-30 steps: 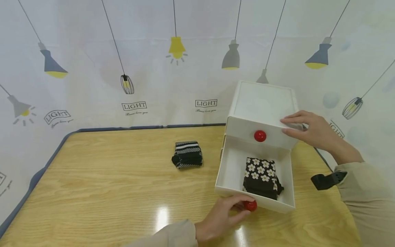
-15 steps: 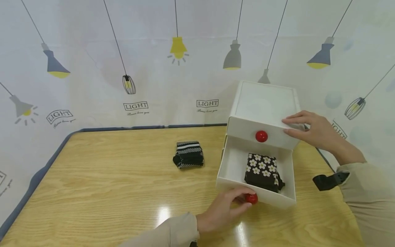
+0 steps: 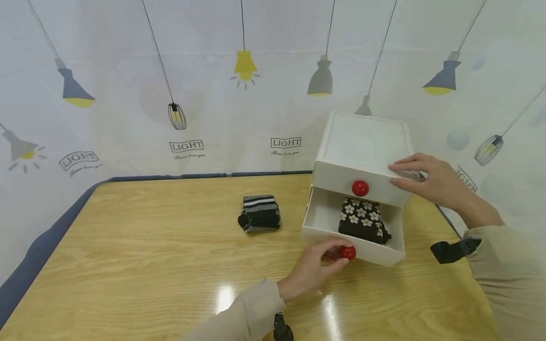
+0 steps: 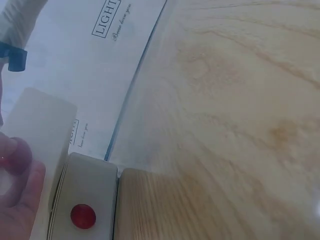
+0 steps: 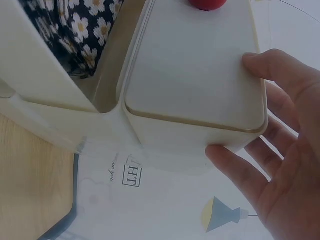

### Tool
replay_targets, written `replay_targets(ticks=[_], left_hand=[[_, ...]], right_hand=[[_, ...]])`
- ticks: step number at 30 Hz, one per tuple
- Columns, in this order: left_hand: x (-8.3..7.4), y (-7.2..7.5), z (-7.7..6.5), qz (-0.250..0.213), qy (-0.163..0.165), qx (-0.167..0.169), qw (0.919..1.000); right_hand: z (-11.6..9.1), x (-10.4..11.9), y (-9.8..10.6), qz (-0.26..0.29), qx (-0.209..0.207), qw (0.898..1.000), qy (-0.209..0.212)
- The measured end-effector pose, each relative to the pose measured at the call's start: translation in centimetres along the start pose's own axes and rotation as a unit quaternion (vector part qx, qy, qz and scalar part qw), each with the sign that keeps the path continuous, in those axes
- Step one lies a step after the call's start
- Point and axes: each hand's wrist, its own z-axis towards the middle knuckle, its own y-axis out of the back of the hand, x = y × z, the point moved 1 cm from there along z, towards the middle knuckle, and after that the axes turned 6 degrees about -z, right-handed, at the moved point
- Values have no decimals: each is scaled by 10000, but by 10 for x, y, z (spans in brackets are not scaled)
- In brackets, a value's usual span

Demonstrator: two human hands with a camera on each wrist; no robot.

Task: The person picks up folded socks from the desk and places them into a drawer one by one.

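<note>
A small white two-drawer box (image 3: pixel 367 139) stands at the back right of the table, its lower drawer (image 3: pixel 375 251) pulled partly out. Thumb and fingers of my left hand (image 3: pixel 304 274) pinch that drawer's red knob (image 3: pixel 348 253). Up at the box's right front corner, my right hand (image 3: pixel 441 184) grips the top unit, with a digit on its front face (image 5: pixel 195 75) in the right wrist view. Inside the open drawer lie folded black socks with white daisies (image 3: pixel 361 222). The upper drawer, with its own red knob (image 3: pixel 360 188), is closed.
Left of the box, a folded pair of black-and-white striped socks (image 3: pixel 260 213) lies on the wooden table (image 3: pixel 149 255). A white cloth (image 3: pixel 230 113) printed with lamps hangs behind the table. Dark straps (image 3: pixel 455 250) sit at both wrists.
My left hand has pushed the lower drawer inward, so less of its inside and the daisy socks shows. My right hand stays on the box's corner. The striped socks have not moved.
</note>
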Motion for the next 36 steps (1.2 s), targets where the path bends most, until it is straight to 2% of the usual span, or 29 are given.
replay_targets(ticks=[7,11,15,19,23,30,36], left_hand=[[4,1,17,-3,57,61,10000],[7,5,30,344,-63,146,9993],[8,8,43,672,-141,194,9974],[10,10,52,745,0,145,9971],[13,10,61,584,230,-6,9980],[17,9,76,553,442,-263,9971],[21,9,83,649,550,-293,9959]], right_hand=[[0,5,1,26,-40,9999,-130],[0,5,1,38,-13,9998,-212],[-1,4,1,2,-69,9999,-104],[-1,3,0,-3,-135,9999,30],[-1,2,-1,1,-168,9997,166],[-2,2,-1,-12,-158,9999,-11],[-1,0,-1,60,-71,9999,-89]])
